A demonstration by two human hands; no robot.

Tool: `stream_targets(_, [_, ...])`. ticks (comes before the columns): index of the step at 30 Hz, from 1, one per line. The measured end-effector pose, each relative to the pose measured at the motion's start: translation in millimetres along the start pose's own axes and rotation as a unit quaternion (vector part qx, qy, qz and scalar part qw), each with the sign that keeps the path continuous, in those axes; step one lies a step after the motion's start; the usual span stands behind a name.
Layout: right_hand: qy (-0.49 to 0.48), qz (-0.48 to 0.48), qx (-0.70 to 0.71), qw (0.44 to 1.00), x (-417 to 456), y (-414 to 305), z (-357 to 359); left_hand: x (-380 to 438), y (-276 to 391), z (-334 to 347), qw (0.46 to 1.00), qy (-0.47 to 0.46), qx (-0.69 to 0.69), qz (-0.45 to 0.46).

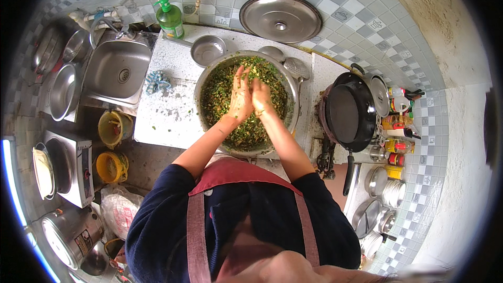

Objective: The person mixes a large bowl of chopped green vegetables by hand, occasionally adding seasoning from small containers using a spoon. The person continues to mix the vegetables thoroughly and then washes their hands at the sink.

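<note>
A large steel basin (199, 86) on the white speckled counter holds a chopped green and brown mixture (220, 86). Over its middle, my left hand (241, 96) and my right hand (260, 96) are close together, palms facing, with bits of the mixture stuck to the skin. The fingers of my left hand point toward the wall; those of my right hand look bent. Whether anything lies between the palms is hidden. Behind the basin are a steel saucepan (208, 50) and a skimmer (296, 68).
A steel sink (116, 70) is at left, with a blue-white cloth (158, 82) and a green pump bottle (170, 19) nearby. A round steel lid (281, 17) leans on the tiled wall. Black pans (347, 112) and several condiment jars (397, 145) stand at right.
</note>
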State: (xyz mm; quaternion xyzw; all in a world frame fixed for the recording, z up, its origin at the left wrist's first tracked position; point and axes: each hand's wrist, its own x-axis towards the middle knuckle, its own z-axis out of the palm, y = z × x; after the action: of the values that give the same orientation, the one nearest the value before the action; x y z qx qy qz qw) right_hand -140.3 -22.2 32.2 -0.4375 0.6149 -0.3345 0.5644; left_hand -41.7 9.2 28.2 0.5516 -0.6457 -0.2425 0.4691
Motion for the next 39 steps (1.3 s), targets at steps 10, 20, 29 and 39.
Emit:
stream_targets(10, [-0.011,-0.271,-0.337,0.902,-54.1,-1.4,-13.8,25.2,-7.2,-19.4,0.969,-0.084,0.148,-0.181])
stream_targets(20, [-0.100,-0.080,-0.072,0.989,-13.1,-9.0,2.8,11.5,20.4,-0.6,0.938,-0.096,0.327,-0.057])
stream_targets(29, [0.073,0.041,-0.087,0.993,50.8,-7.9,-37.8,-9.4,51.1,-15.5,0.910,-0.237,0.335,0.064])
stream_targets(39, [-0.245,-0.245,-0.304,0.887,-59.5,-68.4,16.1,11.1,13.4,-47.5,0.737,-0.594,0.219,0.236])
